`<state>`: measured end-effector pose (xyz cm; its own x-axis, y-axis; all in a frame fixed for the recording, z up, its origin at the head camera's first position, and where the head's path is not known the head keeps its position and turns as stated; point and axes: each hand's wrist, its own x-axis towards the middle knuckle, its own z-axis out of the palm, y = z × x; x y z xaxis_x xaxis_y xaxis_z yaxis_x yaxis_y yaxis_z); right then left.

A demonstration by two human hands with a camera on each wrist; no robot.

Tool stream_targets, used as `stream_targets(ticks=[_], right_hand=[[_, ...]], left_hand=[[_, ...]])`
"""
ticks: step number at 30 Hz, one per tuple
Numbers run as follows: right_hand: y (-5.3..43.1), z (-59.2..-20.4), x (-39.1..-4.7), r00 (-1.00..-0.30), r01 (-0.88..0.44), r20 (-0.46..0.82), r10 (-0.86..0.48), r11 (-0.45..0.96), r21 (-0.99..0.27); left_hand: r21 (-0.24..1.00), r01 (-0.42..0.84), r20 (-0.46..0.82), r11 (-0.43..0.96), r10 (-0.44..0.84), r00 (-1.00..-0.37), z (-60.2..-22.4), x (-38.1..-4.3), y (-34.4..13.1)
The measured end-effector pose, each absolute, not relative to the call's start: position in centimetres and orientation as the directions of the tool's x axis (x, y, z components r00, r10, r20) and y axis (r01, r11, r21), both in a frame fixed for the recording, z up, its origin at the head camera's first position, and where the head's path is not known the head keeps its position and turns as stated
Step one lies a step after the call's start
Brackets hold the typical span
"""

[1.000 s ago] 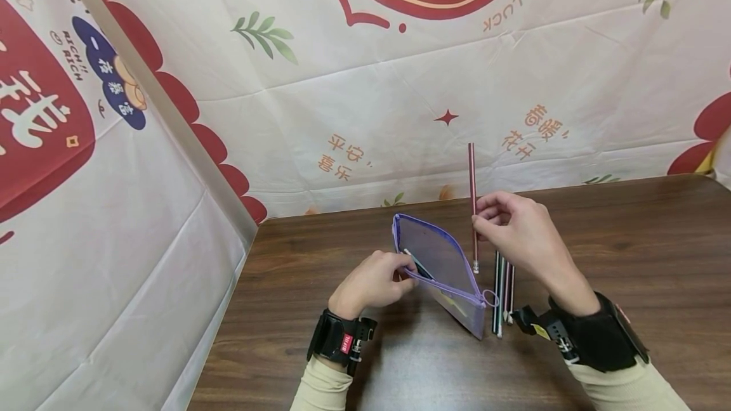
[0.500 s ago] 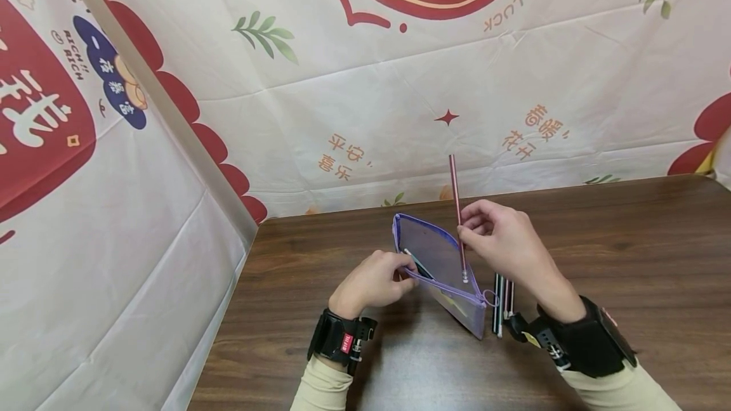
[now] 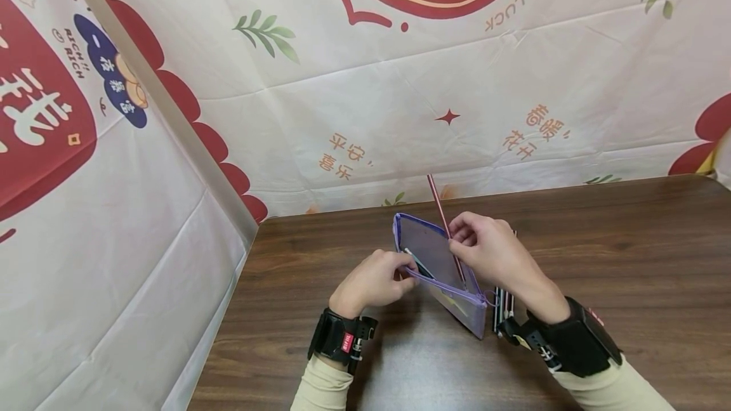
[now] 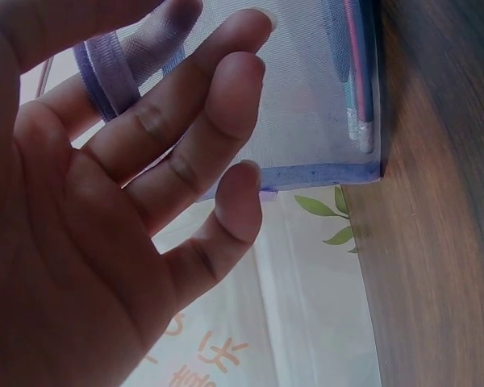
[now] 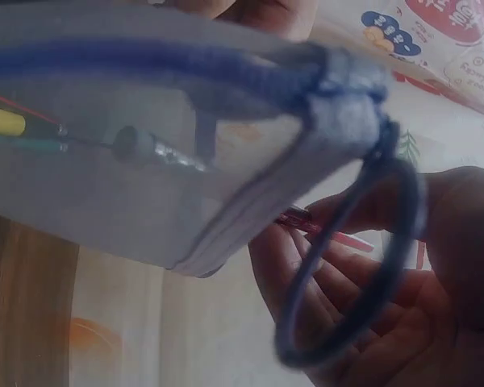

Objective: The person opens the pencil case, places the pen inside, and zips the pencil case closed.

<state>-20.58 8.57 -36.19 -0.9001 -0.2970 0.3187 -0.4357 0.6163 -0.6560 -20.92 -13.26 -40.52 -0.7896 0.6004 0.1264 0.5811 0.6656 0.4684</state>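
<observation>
My left hand (image 3: pixel 374 281) pinches the near edge of a purple mesh zip pencil case (image 3: pixel 469 319), keeping its mouth wide. My right hand (image 3: pixel 488 249) holds a red striped pencil (image 3: pixel 437 200) between thumb and fingers. The pencil leans left, its eraser end down inside the mouth of the case. Through the mesh in the left wrist view, pencils (image 4: pixel 359 89) lie along one side of the case. A yellow item (image 5: pixel 4 121) also shows inside it in the right wrist view, where the case's purple loop (image 5: pixel 411 234) hangs in front of my right hand.
Several striped pencils (image 3: pixel 498 309) lie on the brown wooden table (image 3: pixel 274 335), right of the case and partly hidden under my right wrist. A printed white cloth (image 3: pixel 365 113) hangs behind the table, and another (image 3: pixel 131 240) stands along its left side.
My right hand has moved left and down with the red pencil, which went from upright beside the case to leaning with its lower end inside. The left hand and case stayed put.
</observation>
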Motion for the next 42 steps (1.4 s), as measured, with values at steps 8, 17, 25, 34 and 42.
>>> stream_targets(ticks=[8, 17, 25, 34, 42], right_hand=[[8.33, -36.72, -20.78, -0.89, -0.457, 0.325, -0.321, 0.637, -0.621], [8.19, -36.78, -20.6, -0.879, -0.477, 0.325, -0.348, 0.637, -0.606], [8.11, -36.71, -20.46, -0.885, -0.465, 0.308, -0.349, 0.651, -0.6], [7.8, -36.81, -20.43, -0.895, -0.445, 0.259, -0.364, 0.686, -0.575], [7.76, -36.95, -20.34, -0.894, -0.447, 0.24, -0.379, 0.703, -0.554]], left_hand=[[0.485, 0.553, 0.123, 0.677, 0.574, -0.81, -40.14, -20.82, -13.44], [0.488, 0.542, 0.129, 0.684, 0.558, -0.82, -39.81, -20.67, -13.73], [0.468, 0.55, 0.158, 0.692, 0.547, -0.822, -39.8, -20.73, -13.85], [0.441, 0.552, 0.169, 0.708, 0.539, -0.825, -39.74, -20.69, -13.79], [0.41, 0.561, 0.179, 0.719, 0.54, -0.823, -39.64, -20.64, -13.7]])
